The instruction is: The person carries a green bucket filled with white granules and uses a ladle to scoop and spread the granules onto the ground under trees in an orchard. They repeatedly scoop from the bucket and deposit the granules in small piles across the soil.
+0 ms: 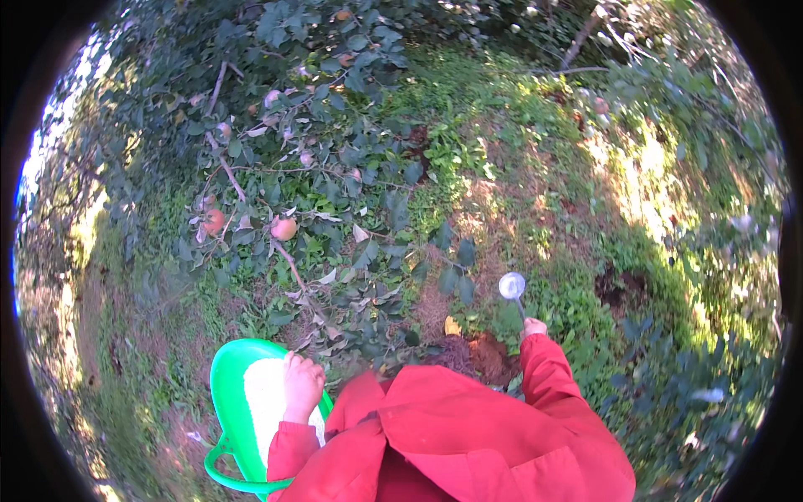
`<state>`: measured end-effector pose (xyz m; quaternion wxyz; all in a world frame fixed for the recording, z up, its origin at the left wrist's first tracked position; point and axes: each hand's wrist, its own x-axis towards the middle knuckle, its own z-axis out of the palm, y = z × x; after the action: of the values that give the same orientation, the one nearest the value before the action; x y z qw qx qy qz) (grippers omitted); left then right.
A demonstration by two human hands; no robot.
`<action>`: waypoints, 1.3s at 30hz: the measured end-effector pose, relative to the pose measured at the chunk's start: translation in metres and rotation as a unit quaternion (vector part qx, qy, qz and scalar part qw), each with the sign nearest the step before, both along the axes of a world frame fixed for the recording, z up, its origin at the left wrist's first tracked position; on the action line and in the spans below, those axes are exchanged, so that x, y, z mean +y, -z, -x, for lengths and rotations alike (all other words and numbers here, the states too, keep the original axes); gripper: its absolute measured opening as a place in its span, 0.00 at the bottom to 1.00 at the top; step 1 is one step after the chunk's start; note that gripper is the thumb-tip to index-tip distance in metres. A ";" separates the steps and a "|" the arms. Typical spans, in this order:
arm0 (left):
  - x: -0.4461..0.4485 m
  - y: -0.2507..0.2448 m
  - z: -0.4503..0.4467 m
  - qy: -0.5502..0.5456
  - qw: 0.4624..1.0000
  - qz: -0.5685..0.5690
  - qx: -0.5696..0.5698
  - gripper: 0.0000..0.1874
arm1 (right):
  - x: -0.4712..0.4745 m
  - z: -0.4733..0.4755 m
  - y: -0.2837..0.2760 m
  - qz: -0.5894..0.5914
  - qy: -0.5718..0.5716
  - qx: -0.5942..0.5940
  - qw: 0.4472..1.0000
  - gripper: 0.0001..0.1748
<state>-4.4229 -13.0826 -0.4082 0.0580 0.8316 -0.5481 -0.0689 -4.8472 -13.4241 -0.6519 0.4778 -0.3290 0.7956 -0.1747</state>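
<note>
My right hand is closed around the thin handle of a small round scoop, held out over the grass. Its bowl looks pale, with something white in it. On the other side, my left hand is curled at the right rim of a bright green flexible tub. White granular or powdery material fills much of the tub's inside. The tub's loop handle sticks out at the lower left and runs to my red sleeve. Red jacket cloth covers the bottom middle of the view.
An apple branch hangs low before me, bearing leaves and several apples, one reddish apple near its middle. Brown soil and a yellow thing lie near my right sleeve. Dark soil shows farther right. Leafy branches edge the right side.
</note>
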 end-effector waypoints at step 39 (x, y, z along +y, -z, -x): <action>-0.223 -0.025 0.161 0.183 0.982 -0.029 0.030 0.06 | -0.154 -0.148 -0.258 0.237 -0.576 -0.349 0.700 0.20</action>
<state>-4.5835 -13.3051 -0.3828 0.0364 0.7163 -0.6865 -0.1193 -4.6989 -13.5786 -0.3942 0.6347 -0.7409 0.1592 -0.1509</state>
